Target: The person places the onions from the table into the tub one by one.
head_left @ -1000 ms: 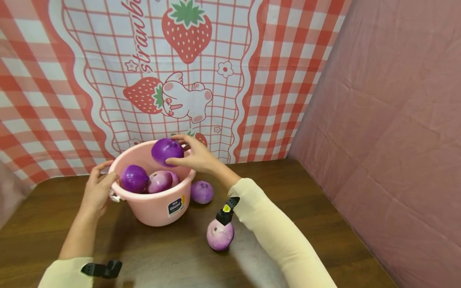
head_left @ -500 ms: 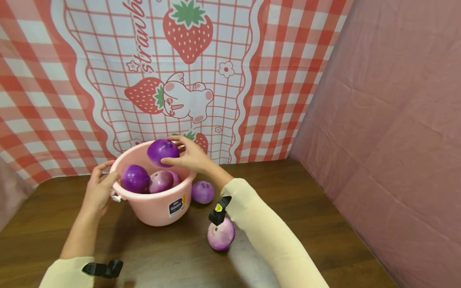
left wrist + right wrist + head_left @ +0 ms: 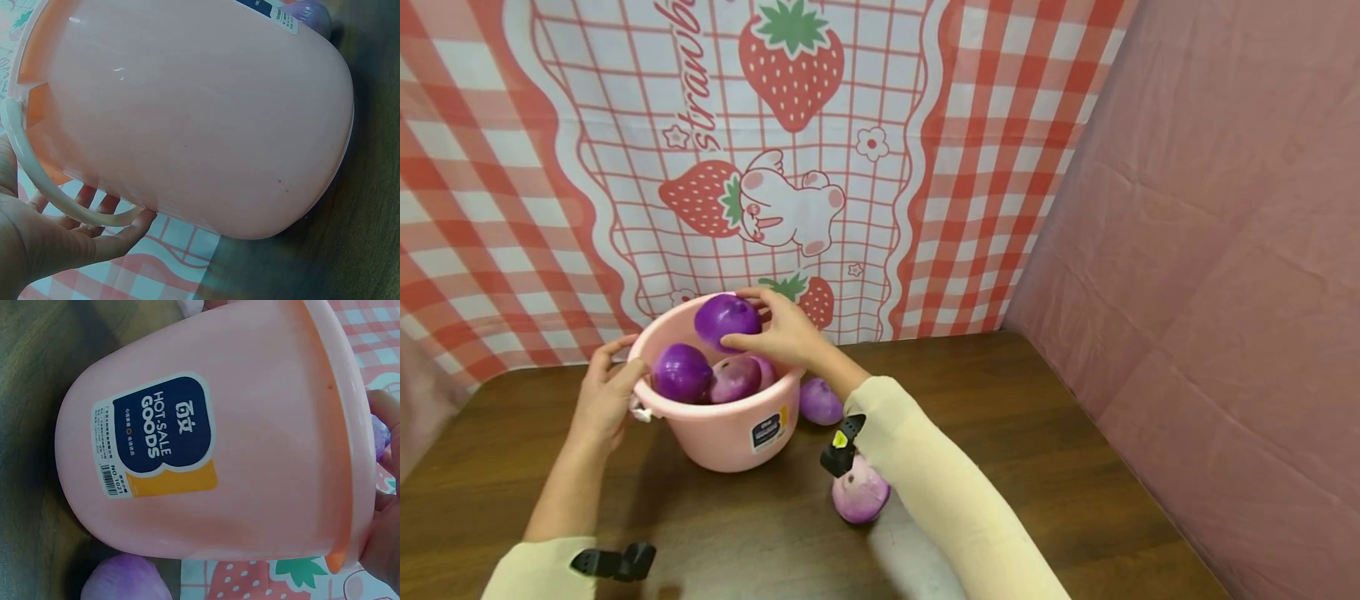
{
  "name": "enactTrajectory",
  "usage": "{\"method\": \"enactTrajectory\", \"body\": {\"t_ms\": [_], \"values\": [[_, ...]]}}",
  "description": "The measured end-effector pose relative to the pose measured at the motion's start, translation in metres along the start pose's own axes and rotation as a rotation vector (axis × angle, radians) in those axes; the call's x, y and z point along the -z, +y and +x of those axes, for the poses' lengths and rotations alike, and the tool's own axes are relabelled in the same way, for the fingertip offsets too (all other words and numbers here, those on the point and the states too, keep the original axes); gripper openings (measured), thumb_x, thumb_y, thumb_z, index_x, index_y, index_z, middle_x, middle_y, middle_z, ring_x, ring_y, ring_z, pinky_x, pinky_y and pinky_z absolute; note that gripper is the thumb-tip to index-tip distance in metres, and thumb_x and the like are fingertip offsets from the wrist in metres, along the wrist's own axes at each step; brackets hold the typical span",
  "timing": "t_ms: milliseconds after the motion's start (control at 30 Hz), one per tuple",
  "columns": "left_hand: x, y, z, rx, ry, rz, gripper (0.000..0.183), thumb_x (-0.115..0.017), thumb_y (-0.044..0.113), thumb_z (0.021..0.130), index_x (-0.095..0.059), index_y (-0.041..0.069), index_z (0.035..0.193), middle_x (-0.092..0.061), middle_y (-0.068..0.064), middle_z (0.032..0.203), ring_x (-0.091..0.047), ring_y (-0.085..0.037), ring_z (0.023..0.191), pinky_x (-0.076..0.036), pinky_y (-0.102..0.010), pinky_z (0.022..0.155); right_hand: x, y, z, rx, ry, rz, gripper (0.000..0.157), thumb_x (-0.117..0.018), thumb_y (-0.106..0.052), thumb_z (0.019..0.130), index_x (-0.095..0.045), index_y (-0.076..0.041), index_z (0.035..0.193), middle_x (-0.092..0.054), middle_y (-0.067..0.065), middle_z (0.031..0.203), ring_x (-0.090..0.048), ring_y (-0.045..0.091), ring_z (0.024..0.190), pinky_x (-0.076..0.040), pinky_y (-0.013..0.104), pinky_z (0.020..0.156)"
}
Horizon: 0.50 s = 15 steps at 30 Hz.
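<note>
A pink plastic bucket (image 3: 718, 437) stands on the table. My left hand (image 3: 598, 404) grips its left rim, and in the left wrist view the fingers (image 3: 128, 237) reach around the pale carrying handle (image 3: 47, 178). My right hand (image 3: 786, 333) holds a glossy purple onion (image 3: 724, 321) between thumb and fingers, just inside the bucket's mouth at the back. Below it in the bucket lie another dark purple onion (image 3: 682, 372) and paler ones (image 3: 733, 380), partly hidden. In the right wrist view the bucket wall covers most of the held onion (image 3: 380, 434).
A pale purple onion (image 3: 821, 402) sits on the wooden table (image 3: 1000, 417) right of the bucket. Another onion (image 3: 860, 496) lies nearer, partly under the right sleeve (image 3: 940, 483). A checked strawberry cloth (image 3: 865, 208) hangs behind, and a pink cloth (image 3: 1217, 250) on the right.
My right hand has moved left and slightly down with the onion, bringing it further over the bucket's inside. The left hand and the bucket stay in place.
</note>
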State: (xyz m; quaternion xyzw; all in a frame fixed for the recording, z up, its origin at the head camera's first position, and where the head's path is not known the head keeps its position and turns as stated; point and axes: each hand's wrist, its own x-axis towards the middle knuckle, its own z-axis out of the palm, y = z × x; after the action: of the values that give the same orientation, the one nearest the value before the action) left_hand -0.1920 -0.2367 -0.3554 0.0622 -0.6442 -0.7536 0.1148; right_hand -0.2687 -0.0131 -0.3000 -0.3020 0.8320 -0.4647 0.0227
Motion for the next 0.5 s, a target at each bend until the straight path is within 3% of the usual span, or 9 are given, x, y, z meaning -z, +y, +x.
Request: {"method": "enactTrajectory", "body": {"t_ms": [167,367,500], "values": [[-0.0002,0.0005,0.0000,0.003,0.005,0.005,0.038,-0.047,0.002,0.086,-0.045,0.032,0.109,-0.057,0.010,0.068,-0.053,-0.003,0.048,-0.047,-0.016,0.041,-0.0018,0.0009,-0.0004,0.007,0.022,-0.056,0.067,-0.076,-0.033,0.077,-0.045,-0.016,0.134,-0.054,0.005,0.128,-0.053,0.017,0.113,-0.051,0.033,0.095],[0.0002,0.0000,0.0004,0.007,0.005,0.005,0.038,-0.047,0.002,0.087,-0.045,0.032,0.110,-0.057,0.011,0.068,-0.053,-0.003,0.049,-0.047,-0.016,0.041,-0.0027,0.0006,-0.0005,-0.014,0.028,-0.134,0.068,-0.075,-0.038,0.077,-0.045,-0.019,0.135,-0.054,0.003,0.129,-0.054,0.015,0.113,-0.050,0.023,0.091],[0.0002,-0.0007,0.0003,0.002,0.003,-0.003,0.038,-0.047,0.002,0.087,-0.045,0.031,0.111,-0.057,0.011,0.068,-0.053,-0.002,0.049,-0.047,-0.016,0.041,-0.0034,0.0023,-0.0006,-0.016,0.028,-0.148,0.069,-0.075,-0.039,0.077,-0.045,-0.019,0.135,-0.053,0.004,0.131,-0.054,0.017,0.115,-0.050,0.023,0.092]]}}
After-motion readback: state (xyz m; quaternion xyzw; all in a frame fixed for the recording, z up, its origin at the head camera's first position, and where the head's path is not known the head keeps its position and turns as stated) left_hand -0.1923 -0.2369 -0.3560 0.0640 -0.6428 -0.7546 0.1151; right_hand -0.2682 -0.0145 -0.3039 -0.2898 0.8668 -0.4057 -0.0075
